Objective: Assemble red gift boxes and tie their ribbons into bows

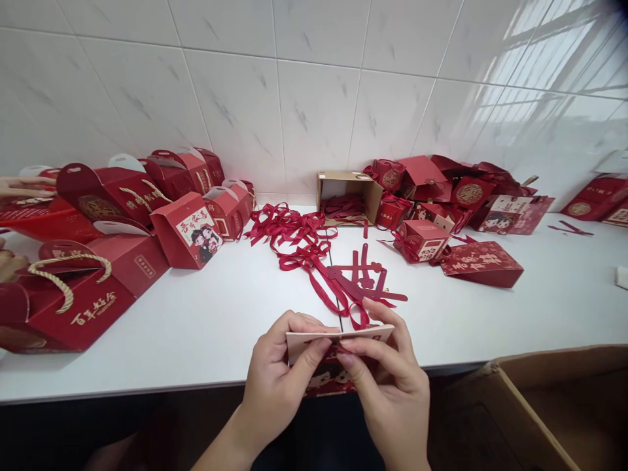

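Observation:
Both my hands are at the table's front edge, closed on a small red gift box [331, 381] with cartoon figures on its side and a pale top edge. My left hand [282, 366] grips its left end, the thumb pressed near the middle. With thumb and index finger my right hand [390, 376] pinches near the middle of the top; a dark red bit shows between the thumbs, too small to name. Just beyond the box lie tangled red ribbons [314, 258] and several dark red strap pieces [366, 278]. Much of the box is hidden by my fingers.
A cardboard box [377, 203] of dark red strips stands by the tiled wall. Red gift boxes are piled at right [422, 242], and larger ones with rope handles [98, 281] at left. Another person's hand [24, 186] is at far left. A large carton [520, 405] sits lower right.

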{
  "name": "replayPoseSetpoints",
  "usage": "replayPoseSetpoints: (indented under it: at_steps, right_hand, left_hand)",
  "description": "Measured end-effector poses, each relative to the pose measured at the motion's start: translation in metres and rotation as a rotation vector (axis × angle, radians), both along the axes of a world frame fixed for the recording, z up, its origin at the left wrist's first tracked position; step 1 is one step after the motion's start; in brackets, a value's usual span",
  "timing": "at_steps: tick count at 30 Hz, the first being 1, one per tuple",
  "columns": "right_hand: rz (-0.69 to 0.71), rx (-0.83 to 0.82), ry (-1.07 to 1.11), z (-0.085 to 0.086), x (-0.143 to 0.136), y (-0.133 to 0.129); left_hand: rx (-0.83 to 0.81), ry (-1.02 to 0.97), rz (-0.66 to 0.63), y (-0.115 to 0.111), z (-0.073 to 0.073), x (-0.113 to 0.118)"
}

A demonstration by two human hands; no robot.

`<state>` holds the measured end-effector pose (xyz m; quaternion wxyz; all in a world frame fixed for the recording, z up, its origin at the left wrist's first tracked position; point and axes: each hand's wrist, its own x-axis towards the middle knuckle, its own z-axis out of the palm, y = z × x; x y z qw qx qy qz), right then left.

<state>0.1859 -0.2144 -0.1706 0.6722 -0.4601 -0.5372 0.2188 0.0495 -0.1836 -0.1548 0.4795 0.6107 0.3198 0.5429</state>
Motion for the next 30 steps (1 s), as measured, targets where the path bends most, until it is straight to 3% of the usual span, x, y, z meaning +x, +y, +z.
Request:
replayPoseSetpoints:
  at_steps: [8, 14, 20, 25, 30]
  right_hand:
    - [-0.055, 0.09, 0.026, 0.0, -0.007, -0.001]
    - [-0.084, 0.121, 0.191, -0.004, -0.008, 0.001]
    - [0.078, -0.004, 0.229, -0.004, -0.002, -0.001]
    - [0.106, 0.095, 0.213, -0.001, 0.0, -0.003]
    - [-0.008, 0.099, 0.198, 0.0, 0.003, -0.006]
  left_hand:
    - [0.086, 0.011, 0.011, -0.002, 0.001, 0.0]
    - [0.147, 0.023, -0.032, -0.004, -0.001, 0.0]
    - [0.213, 0.026, -0.068, -0.005, -0.004, -0.001]
    - [0.286, 0.101, -0.127, -0.007, -0.006, -0.004]
    - [0.333, 0.48, 0.129, -0.011, -0.01, -0.011]
